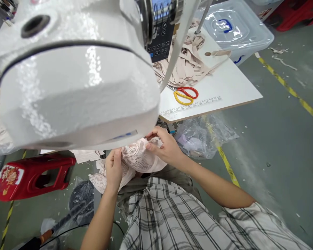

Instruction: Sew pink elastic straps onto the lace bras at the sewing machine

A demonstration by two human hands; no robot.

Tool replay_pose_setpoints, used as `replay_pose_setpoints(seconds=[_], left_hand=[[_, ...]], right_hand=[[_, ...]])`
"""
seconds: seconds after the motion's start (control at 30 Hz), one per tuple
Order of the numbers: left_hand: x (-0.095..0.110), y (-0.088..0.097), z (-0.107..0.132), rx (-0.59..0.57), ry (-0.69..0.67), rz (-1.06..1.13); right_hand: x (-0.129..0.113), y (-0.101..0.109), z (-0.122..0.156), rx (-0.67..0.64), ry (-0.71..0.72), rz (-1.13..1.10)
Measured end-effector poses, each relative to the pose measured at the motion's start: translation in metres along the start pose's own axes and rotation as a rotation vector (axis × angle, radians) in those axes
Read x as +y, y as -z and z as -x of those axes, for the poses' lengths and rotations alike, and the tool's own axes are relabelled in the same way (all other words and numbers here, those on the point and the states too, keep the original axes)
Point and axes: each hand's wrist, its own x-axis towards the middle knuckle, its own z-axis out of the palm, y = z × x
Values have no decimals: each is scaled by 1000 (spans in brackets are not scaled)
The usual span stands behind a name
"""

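Gripped shaped lace garment (142, 158) in left hand (114, 169) and right hand (167, 147), lower centre; seemingly part-sewn, couldn't tell remaining work.

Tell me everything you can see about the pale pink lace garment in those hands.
The lace garment is thin-looking, patterned openwork, with a rounded, cup-like part bulging between the hands. The left hand pinches it, the right hand grips its far edge, and more lace spreads left. The sewing machine head appears just above.

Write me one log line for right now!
left hand: holding pink lace garment | right hand: holding it too | scissors: on white table
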Motion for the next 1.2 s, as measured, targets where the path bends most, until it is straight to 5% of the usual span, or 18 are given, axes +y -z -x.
replay_pose_setpoints(seconds=[0.23,0.43,0.63,0.8,1.0,1.1,1.2], left_hand=[[7,5,4,20,-149,-70],[17,8,5,-23,-143,-90],[18,10,9,-162,-104,-50],[8,14,20,-405,-12,32],[10,-10,31,-584,198,237],[27,-13,35,-592,235,330],[48,13,31,-456,251,466]], right_hand=[[-6,-7,2,17,-69,-89],[-3,-15,2,32,-114,-159],[-8,-12,-3,-9,-230,-300],[-15,8,19,-124,-351,-351],[-23,10,46,-208,-410,-305],[-16,3,53,-331,-328,-153],[4,0,61,-526,-70,166]])
